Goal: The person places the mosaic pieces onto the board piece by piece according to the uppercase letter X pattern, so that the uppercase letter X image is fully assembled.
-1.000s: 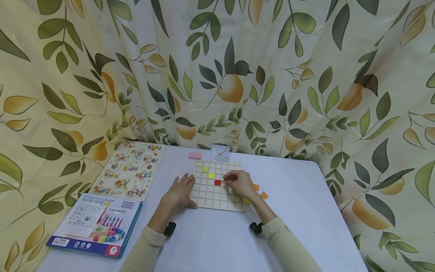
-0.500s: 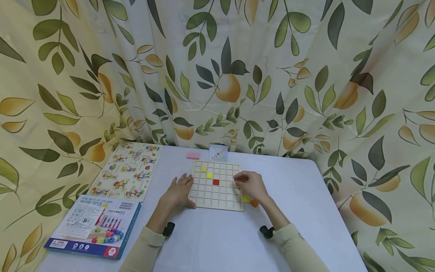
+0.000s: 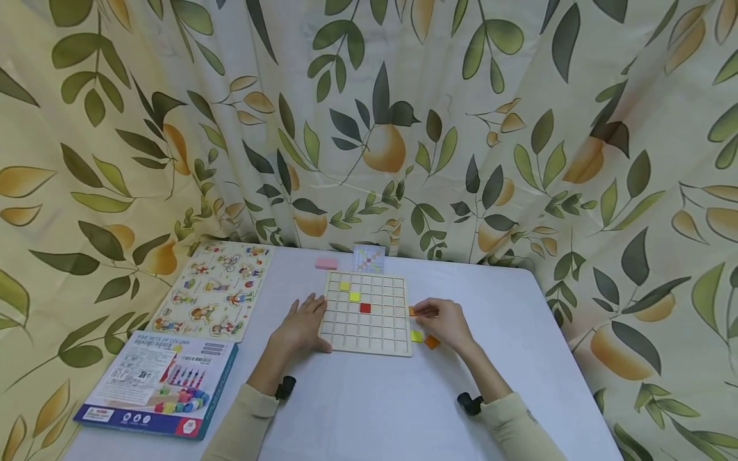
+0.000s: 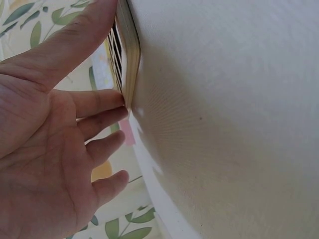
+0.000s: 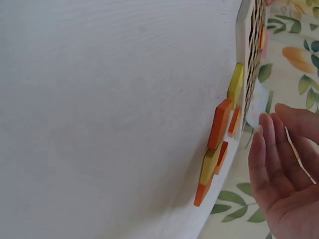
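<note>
A wooden grid board (image 3: 369, 339) lies flat on the white table. Two yellow tiles (image 3: 354, 296) and a red tile (image 3: 366, 308) sit on it in a diagonal line. My left hand (image 3: 300, 325) rests at the board's left side, fingers fairly straight, with fingers and thumb touching its edge (image 4: 130, 59). Just off the board's right edge, my right hand (image 3: 444, 320) hovers with loosely bent fingers beside an orange tile (image 3: 412, 311). The right wrist view shows this hand (image 5: 284, 164) above the loose tiles, with nothing visible in its fingers.
Several loose orange and yellow tiles (image 5: 209, 167) lie along the board's right side. Behind the board are a patterned card (image 3: 369, 258) and a pink block (image 3: 326, 263). At left lie a picture board (image 3: 210, 288) and a printed box (image 3: 158, 384). A leaf-print curtain (image 3: 369, 128) hangs behind.
My right hand has moved right, from over the middle of the board to the loose tiles beside it. My left hand stays at the board's edge. The tiles on the board look the same.
</note>
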Demonstrator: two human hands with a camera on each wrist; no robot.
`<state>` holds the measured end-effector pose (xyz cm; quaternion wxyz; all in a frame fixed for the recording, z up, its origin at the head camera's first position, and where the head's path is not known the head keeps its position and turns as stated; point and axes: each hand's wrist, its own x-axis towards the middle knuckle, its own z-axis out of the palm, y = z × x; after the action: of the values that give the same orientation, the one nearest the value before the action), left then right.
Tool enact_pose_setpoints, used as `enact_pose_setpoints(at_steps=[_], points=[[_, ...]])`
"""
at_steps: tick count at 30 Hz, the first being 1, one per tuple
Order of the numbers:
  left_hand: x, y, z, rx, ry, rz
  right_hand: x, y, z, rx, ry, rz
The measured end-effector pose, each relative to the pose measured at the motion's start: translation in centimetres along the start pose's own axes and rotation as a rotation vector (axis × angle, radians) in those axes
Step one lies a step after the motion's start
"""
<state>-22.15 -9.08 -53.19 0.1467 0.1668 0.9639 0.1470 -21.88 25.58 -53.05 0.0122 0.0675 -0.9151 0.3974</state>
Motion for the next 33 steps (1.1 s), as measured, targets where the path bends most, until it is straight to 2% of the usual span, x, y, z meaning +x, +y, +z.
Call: enact_pose_setpoints(at_steps=[9, 14, 26, 33], points=[[-0.1, -0.1, 0.1, -0.01, 0.005, 0.008, -0.9, 0.9, 0.3, -0.052, -0.087, 0.063], [0.0, -0.2, 0.2, -0.011, 0.002, 0.011, -1.3, 1.1, 0.4, -0.071, -0.125, 0.029], [0.0, -0.2, 0.2, 0.003, 0.009, 0.021, -1.3, 1.1, 0.4, -0.115, -0.112, 0.012], [-0.2, 0.0, 0.0, -0.002, 0.011, 0.021, -1.4, 0.8, 0.2, -0.077, -0.104, 0.017]])
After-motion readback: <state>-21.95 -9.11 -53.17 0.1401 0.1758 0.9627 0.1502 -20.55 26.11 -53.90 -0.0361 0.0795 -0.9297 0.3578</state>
